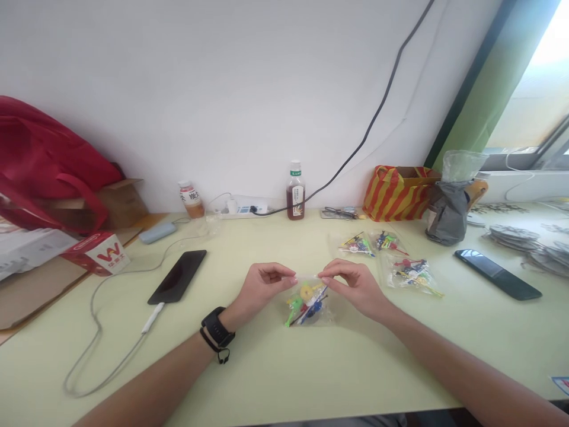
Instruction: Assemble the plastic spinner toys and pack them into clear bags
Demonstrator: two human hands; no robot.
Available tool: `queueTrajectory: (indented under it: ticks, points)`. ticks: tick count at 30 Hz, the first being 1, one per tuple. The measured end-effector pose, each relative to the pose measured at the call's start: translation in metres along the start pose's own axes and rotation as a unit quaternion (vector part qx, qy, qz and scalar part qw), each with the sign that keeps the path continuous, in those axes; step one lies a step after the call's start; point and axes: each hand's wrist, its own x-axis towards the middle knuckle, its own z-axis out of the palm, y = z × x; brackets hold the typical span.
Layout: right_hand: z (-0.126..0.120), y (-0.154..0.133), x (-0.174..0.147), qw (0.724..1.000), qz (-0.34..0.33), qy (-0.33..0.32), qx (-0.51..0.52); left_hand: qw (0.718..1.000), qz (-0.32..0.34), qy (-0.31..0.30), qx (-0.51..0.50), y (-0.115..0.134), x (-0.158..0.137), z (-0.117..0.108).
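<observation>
A clear plastic bag [310, 303] with small yellow, green, blue, red and white plastic pieces inside is in front of me at the middle of the table. My left hand [268, 286] pinches the bag's top edge at its left corner, thumb against fingers. At the right corner of that same edge, my right hand [352, 286] pinches the plastic too. The top edge is stretched between both hands. Beyond my right hand lie several similar filled bags, the nearest one [411, 274] holding blue, red, white and yellow pieces.
On the left, a black phone [178, 276] is plugged into a white cable, near a red-and-white box [98, 254]. Along the wall stand a dark drink bottle [296, 193], a power strip [249, 209] and a striped bag [395, 193]. Another phone [496, 274] lies right.
</observation>
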Motion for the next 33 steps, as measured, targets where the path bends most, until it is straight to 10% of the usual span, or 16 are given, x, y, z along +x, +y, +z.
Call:
queueTrajectory:
  ticks: [13, 33]
  points:
    - [0.003, 0.001, 0.004, 0.996, 0.068, 0.012, -0.047, 0.982, 0.058, -0.015, 0.176, -0.011, 0.004, -0.001]
    - [0.011, -0.006, 0.003, 0.994, 0.101, -0.006, 0.03, 0.995, 0.02, -0.054, 0.079, -0.004, -0.001, 0.005]
